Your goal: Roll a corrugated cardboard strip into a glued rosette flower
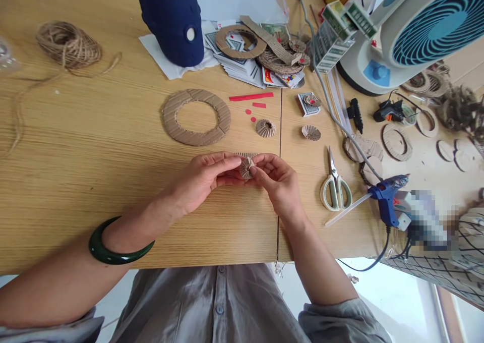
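A small pleated cardboard rosette [246, 168] is pinched between my two hands near the table's front. My left hand [206, 176] grips its left side with the fingers closed. On its right side, the thumb and fingers of my right hand [278, 181] press against it. A corrugated strip edge [245, 155] shows just behind the fingertips. Beyond my hands lie a pleated rosette [266, 128], another rosette [311, 132], two red paper dots [253, 119], red strips [251, 97] and a flat cardboard ring [196, 117].
Scissors [336, 184] and a blue glue gun [387, 196] lie to the right, with a grey cable [333, 106] running past. A twine ball [68, 45], a navy container [170, 22] and a fan [423, 35] stand farther back.
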Demonstrator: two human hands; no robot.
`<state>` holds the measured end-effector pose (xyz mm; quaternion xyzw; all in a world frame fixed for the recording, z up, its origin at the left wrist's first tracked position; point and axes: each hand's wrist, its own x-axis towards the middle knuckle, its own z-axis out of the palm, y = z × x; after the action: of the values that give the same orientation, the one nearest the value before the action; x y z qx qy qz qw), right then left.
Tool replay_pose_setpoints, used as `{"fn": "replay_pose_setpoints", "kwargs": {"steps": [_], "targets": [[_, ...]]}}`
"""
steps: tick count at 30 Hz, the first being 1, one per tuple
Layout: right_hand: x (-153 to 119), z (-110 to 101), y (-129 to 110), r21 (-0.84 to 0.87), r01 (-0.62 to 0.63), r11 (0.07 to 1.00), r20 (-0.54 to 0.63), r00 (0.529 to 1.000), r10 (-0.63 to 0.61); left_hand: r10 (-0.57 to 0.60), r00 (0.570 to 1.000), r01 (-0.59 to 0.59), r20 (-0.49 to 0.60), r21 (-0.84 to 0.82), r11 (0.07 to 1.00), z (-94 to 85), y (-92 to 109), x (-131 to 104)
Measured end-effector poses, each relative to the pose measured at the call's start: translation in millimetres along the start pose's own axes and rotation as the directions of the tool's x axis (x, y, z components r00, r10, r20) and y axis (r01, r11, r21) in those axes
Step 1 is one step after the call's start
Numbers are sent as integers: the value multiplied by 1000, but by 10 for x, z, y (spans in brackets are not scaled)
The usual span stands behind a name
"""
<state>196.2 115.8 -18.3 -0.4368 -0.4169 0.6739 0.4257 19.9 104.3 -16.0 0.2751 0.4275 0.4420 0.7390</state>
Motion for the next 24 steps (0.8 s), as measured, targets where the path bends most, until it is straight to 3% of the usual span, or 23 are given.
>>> {"fn": "replay_pose_setpoints", "kwargs": {"steps": [3,8,18,24], "targets": [[-10,14,17,-62,40,997,4,999,-39,10,1000,-11,14,54,998,1,7,1],[-14,4,36,-175,81,981,20,997,-79,-11,998,20,-61,152,988,9,22,-7],[-11,16,-27,-26,-112,993,126,985,115,60,996,-51,-64,134,990,-36,-5,7],[17,44,28,11,-78,997,112,991,76,131,982,-105,-135,183,978,24,-40,0]]}}
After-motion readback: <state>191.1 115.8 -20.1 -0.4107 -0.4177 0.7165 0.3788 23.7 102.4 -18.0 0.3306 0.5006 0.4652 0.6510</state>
